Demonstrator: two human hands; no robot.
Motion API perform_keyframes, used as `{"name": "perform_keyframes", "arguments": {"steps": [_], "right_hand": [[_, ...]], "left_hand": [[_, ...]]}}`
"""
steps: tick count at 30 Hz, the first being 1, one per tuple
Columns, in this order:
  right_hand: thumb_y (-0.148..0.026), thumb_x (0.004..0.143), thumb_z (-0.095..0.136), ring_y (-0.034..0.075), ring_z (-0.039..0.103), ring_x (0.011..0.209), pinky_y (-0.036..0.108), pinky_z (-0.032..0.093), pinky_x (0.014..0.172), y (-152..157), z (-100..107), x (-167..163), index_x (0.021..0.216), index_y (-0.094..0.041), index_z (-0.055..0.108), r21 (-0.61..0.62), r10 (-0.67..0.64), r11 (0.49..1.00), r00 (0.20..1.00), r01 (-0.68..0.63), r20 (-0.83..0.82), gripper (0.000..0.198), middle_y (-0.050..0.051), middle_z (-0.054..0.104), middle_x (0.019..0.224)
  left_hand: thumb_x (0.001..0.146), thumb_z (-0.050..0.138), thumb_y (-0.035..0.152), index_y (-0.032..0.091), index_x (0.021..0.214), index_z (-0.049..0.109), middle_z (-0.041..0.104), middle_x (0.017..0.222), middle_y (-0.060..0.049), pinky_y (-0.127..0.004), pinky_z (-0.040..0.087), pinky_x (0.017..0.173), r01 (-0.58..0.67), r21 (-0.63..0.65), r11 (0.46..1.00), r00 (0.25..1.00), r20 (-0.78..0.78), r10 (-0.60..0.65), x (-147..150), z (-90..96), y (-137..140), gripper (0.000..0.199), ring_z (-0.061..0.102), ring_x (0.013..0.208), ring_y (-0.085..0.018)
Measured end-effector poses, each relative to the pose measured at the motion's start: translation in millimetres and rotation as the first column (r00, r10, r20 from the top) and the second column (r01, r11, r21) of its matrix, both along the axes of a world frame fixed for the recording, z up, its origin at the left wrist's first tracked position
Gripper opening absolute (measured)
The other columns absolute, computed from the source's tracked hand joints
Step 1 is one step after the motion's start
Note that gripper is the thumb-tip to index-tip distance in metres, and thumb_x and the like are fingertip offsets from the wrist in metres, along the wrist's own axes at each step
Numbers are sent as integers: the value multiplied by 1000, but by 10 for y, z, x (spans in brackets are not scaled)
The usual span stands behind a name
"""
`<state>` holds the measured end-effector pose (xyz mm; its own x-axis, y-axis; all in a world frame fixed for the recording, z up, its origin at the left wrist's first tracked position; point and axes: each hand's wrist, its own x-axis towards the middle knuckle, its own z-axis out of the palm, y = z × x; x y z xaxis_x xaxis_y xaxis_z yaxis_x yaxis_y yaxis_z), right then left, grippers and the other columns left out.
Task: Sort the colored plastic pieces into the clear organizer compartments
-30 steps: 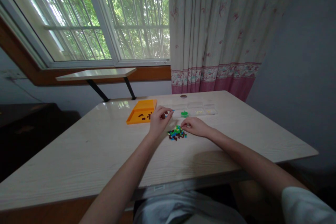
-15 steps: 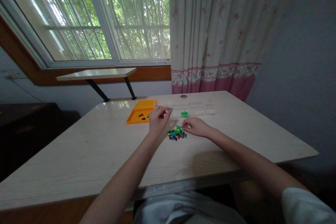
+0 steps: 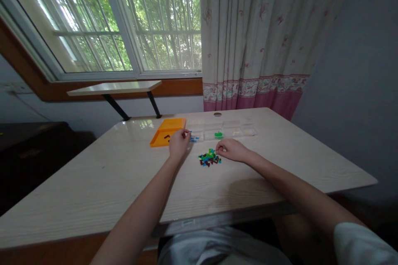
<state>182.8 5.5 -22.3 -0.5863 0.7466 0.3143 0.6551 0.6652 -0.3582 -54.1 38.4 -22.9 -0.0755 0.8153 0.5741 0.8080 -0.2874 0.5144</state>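
Observation:
My left hand [image 3: 178, 144] is over the left end of the clear boxes, thumb and fingertips pinched on a small blue building brick [image 3: 190, 131]. Below its fingertips, several blue bricks [image 3: 195, 138] lie in a clear box. My right hand [image 3: 232, 149] rests at the right edge of a mixed pile of small bricks [image 3: 209, 158] in green, blue, brown and yellow. Its fingers are curled together, and whatever is between them is too small to make out.
An orange box [image 3: 158, 137] with brown bricks stands left of my left hand, partly covered by it. Clear boxes to the right hold green bricks [image 3: 219, 134] and pale yellow pieces [image 3: 236, 133]. A raised shelf [image 3: 115, 87] stands at the back left of the table [image 3: 124, 186].
My left hand has moved left with the blue brick, from above the middle boxes to the box of blue bricks, which now shows. My right hand has hardly moved.

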Motion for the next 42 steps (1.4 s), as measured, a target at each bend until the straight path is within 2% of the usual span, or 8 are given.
{"name": "perform_keyframes", "arguments": {"steps": [4, 7, 10, 14, 18, 31, 38, 42], "right_hand": [[-26, 77, 57, 13, 54, 68, 22, 36, 62, 1, -3, 3, 79, -17, 65, -2, 5, 1000, 1000, -5, -5, 12, 3, 62, 73], [-25, 78, 55, 13, 54, 68, 22, 35, 62, -1, -9, 4, 80, -16, 63, -9, -9, 1000, 1000, 9, -6, 12, 3, 62, 74], [-24, 80, 52, 13, 53, 69, 22, 35, 62, -3, -12, -5, 82, -16, 61, -1, -23, 1000, 999, 23, -34, 12, 3, 61, 75], [-25, 84, 47, 12, 51, 67, 22, 35, 61, -10, -3, -34, 83, -15, 59, 0, -53, 999, 991, 53, -127, 15, 3, 59, 74], [-26, 86, 45, 11, 50, 66, 22, 35, 61, -21, 26, -63, 84, -16, 59, -17, -43, 999, 979, 40, -198, 17, 2, 58, 74], [-28, 84, 48, 11, 49, 64, 21, 35, 59, -28, 20, -64, 84, -16, 60, 17, -13, 1000, 986, 16, -164, 17, 2, 57, 73], [-22, 82, 50, 13, 54, 75, 23, 38, 67, -24, -12, -32, 88, -18, 64, 46, 19, 999, 999, -18, -43, 15, 4, 61, 80], [-22, 79, 54, 13, 54, 74, 23, 38, 66, -22, -26, -28, 85, -18, 64, 52, 15, 999, 1000, -14, -9, 13, 3, 61, 78]], "left_hand": [[77, 50, 30, 17, 83, 66, 60, 63, -3, -22, 35, 54, -21, -13, 1000, 999, -27, 21, -23, -34, 29, 22, 54, 58, -14], [80, 47, 28, 16, 89, 66, 63, 71, -5, -23, 37, 56, 45, 18, 999, 998, -41, -45, 7, -28, 18, 24, 55, 62, -14], [80, 47, 25, 16, 89, 65, 63, 75, -5, -23, 39, 60, 191, 27, 981, 978, -86, -188, 103, 8, -56, 22, 55, 66, -14], [79, 49, 24, 18, 86, 65, 62, 75, -3, -23, 40, 63, 442, -44, 896, 879, -177, -442, 298, 71, -227, 19, 54, 66, -12], [79, 50, 27, 18, 84, 65, 59, 75, -3, -22, 39, 61, 528, -99, 844, 823, -188, -537, 420, 120, -355, 18, 52, 63, -11], [76, 53, 25, 18, 81, 64, 59, 74, -3, -22, 39, 62, 542, -159, 825, 791, -233, -565, 433, 124, -372, 14, 53, 68, -13], [77, 50, 28, 19, 78, 64, 60, 76, -4, -23, 38, 61, 362, -206, 909, 852, -323, -412, 356, 61, -296, 17, 55, 69, -15], [78, 48, 27, 19, 80, 65, 60, 77, -5, -24, 39, 62, 323, -269, 907, 844, -352, -405, 314, 18, -245, 19, 56, 71, -16]]}}
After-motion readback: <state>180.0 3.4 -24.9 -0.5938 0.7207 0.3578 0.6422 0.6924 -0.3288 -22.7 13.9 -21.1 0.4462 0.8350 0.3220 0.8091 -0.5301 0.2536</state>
